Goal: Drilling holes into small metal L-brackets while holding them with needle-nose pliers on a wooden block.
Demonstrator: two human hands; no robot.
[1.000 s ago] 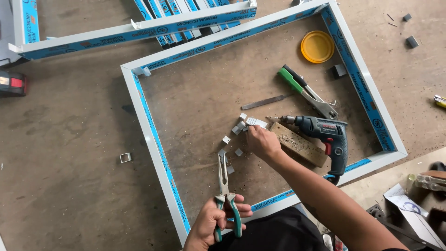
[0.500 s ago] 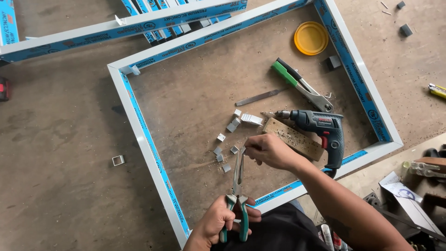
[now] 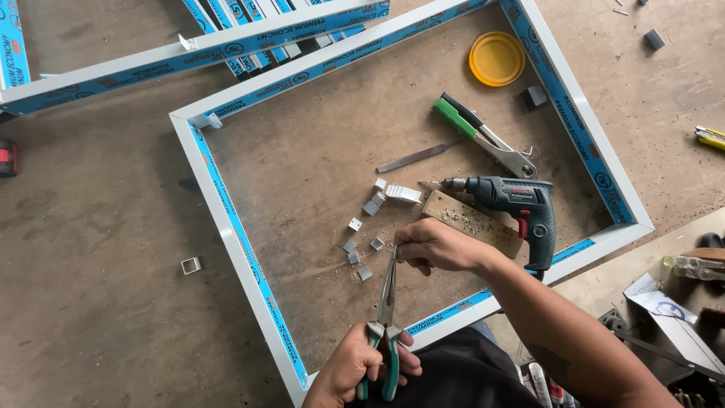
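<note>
Pliers [image 3: 387, 302] now stand upright in the left hand [image 3: 361, 369], handles clenched; right hand [image 3: 434, 245], moved back from the drill [image 3: 513, 204], pinches their tip above scattered metal clips [image 3: 362, 249].

Open floor inside the white frame [image 3: 226, 234]: the upper left half is bare, so you can pass there freely. Obstacles: small metal clips [image 3: 362, 238] scattered just left of your right hand [image 3: 434, 245]; wooden block [image 3: 472, 223] and drill [image 3: 521, 208] close on its right; rivet tool [image 3: 483, 136] and yellow lid [image 3: 496, 58] farther up.
</note>
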